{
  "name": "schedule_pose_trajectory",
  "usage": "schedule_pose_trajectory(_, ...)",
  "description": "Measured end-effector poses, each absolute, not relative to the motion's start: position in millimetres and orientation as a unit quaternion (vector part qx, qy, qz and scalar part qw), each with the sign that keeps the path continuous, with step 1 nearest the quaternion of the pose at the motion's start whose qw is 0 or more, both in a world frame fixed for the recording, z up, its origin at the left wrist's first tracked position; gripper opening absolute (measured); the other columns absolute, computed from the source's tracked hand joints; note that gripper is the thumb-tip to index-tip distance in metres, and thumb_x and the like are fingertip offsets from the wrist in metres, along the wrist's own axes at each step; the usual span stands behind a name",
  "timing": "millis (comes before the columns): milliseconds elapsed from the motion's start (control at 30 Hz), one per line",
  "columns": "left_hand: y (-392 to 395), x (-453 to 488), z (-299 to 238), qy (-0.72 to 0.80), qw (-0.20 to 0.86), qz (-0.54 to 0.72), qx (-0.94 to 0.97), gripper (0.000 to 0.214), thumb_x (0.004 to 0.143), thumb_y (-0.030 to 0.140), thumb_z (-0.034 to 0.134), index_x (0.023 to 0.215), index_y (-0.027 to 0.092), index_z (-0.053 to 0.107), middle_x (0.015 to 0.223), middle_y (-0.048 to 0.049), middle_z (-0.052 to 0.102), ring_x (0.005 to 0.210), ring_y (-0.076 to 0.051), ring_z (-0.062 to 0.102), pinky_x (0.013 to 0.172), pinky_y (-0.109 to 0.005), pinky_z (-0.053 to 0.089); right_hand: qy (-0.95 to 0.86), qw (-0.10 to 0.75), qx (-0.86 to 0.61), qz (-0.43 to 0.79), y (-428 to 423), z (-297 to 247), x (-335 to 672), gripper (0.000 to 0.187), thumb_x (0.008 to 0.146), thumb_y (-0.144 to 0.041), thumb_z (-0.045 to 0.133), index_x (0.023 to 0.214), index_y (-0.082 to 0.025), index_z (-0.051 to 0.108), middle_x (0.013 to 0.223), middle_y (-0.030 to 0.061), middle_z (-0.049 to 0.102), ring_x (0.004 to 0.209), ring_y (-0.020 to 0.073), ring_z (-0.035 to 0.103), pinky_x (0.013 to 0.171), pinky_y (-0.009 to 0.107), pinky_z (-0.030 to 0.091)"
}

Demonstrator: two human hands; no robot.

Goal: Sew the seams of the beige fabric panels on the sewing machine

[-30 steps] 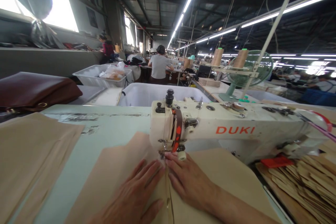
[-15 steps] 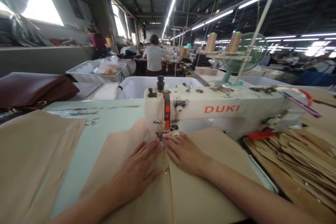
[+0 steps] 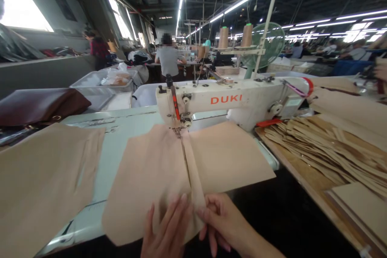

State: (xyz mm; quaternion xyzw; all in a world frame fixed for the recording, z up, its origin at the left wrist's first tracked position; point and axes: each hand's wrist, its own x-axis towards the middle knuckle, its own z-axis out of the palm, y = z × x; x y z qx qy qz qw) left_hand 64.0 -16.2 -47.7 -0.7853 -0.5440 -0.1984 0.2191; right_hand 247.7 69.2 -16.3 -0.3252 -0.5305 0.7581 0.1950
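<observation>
A big tan sheet (image 3: 145, 177) lies on the pale green sewing table (image 3: 130, 117), with its near edge hanging past the table's front edge. Its top part is under the presser foot (image 3: 177, 132) of a white sewing machine (image 3: 205, 105) (it says DUKI in red letters). A thin tan strip (image 3: 193, 165) runs down the middle of the sheet, beside a dark line.

The left hand (image 3: 167, 229) is open, with its fingers laid on the near part of the sheet, left of the strip. The right hand (image 3: 222, 219) pinches the edge of the strip between its thumb and bent fingers.

To the left, more tan pieces (image 3: 48, 169) lie on the table, and a shiny dark brown bag (image 3: 45, 102) sits behind them. To the right, a messy heap of tan strips (image 3: 320, 145) lies on a wooden board (image 3: 290, 165), near a flat red thing (image 3: 269, 122).

Behind the machine stand two cones of brown thread (image 3: 223, 38) and a round green fan (image 3: 273, 44). Farther back, a person in a gray shirt (image 3: 169, 60) faces away, near a white tub (image 3: 86, 80) with plastic bags in it.
</observation>
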Motion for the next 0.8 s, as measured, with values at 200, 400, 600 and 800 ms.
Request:
schedule_pose_trajectory(200,-10.4,45.7,-1.9,-0.464,0.216,-0.25,-0.822,0.05,0.098,0.004,0.027,0.141,0.018,0.049,0.129,-0.003,0.066,0.13,-0.015,0.051,0.119,-0.032,0.025,-0.586,0.233,-0.333,0.701,76.1,18.2,256.3,0.048,0.08,-0.06,0.068,0.073,-0.016,0.05,0.054,-0.0011,0.062,0.029,0.0035,0.041,0.029,0.013,0.02)
schedule_pose_trajectory(400,0.6,44.3,-0.4,-0.415,0.247,-0.317,-0.816,0.043,0.101,0.006,0.026,0.112,0.015,0.067,0.1,-0.0044,0.072,0.099,-0.014,0.065,0.113,-0.03,0.031,-0.507,0.186,-0.342,0.769,81.3,14.4,236.8,0.056,0.083,-0.073,0.053,0.082,-0.017,0.052,0.062,0.0005,0.064,0.032,0.0049,0.044,0.028,0.014,0.015)
schedule_pose_trajectory(600,4.2,32.2,-5.4,-0.401,0.224,-0.299,-0.836,0.042,0.103,0.007,0.026,0.116,0.014,0.065,0.099,-0.0046,0.069,0.096,-0.017,0.062,0.105,-0.029,0.034,-0.59,0.261,-0.408,0.646,92.8,0.4,221.7,0.058,0.083,-0.073,0.054,0.071,-0.017,0.053,0.045,-0.0038,0.052,0.027,0.0066,0.039,0.027,0.016,0.023)
schedule_pose_trajectory(800,6.9,25.1,26.4,-0.485,0.067,-0.278,-0.826,0.039,0.099,0.006,0.026,0.122,0.02,0.055,0.099,-0.0026,0.064,0.092,-0.014,0.062,0.087,-0.021,0.044,-0.592,0.288,-0.306,0.688,94.0,6.3,231.2,0.069,0.098,-0.067,0.021,0.07,-0.015,0.057,0.046,0.0008,0.051,0.032,0.0092,0.04,0.033,0.02,0.026)
